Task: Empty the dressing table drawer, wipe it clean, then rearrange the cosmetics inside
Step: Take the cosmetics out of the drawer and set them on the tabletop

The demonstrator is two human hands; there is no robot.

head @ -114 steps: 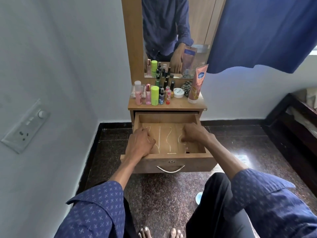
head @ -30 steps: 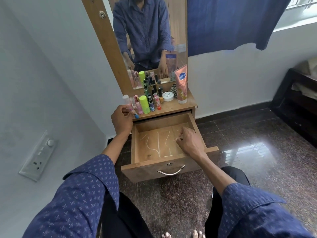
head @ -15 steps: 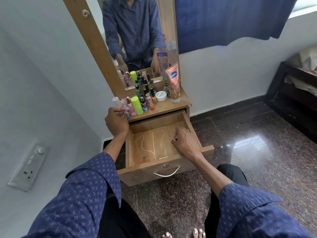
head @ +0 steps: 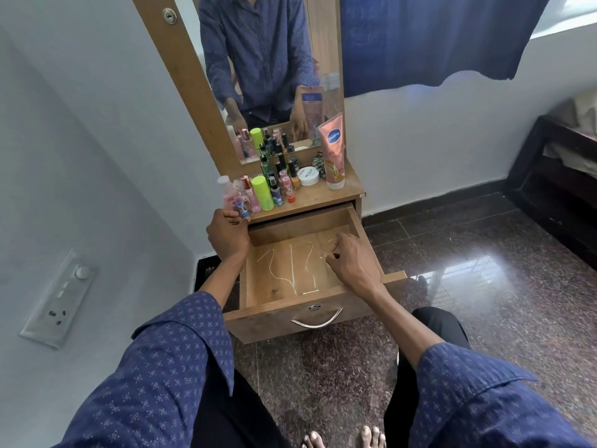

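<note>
— Granite floor (head: 484, 286), polished and speckled; wooden drawer (head: 300, 279) pulled open, bare but for pale squiggles.

— Cosmetics (head: 268, 189) are crowded on the tabletop. Left hand (head: 227, 236) clasps a small bottle (head: 240, 208); right hand (head: 352, 265) is pinched inside, contents unclear.

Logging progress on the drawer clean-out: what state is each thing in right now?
drawer: pulled open, emptied, white streaks on its floor
cosmetics: standing upright on the tabletop
pink tube: upright on its cap
white jar: lid on
left hand: grip closed on a small bottle at the tabletop edge
right hand: inside the drawer, fingertips pinched; contents unclear
</note>
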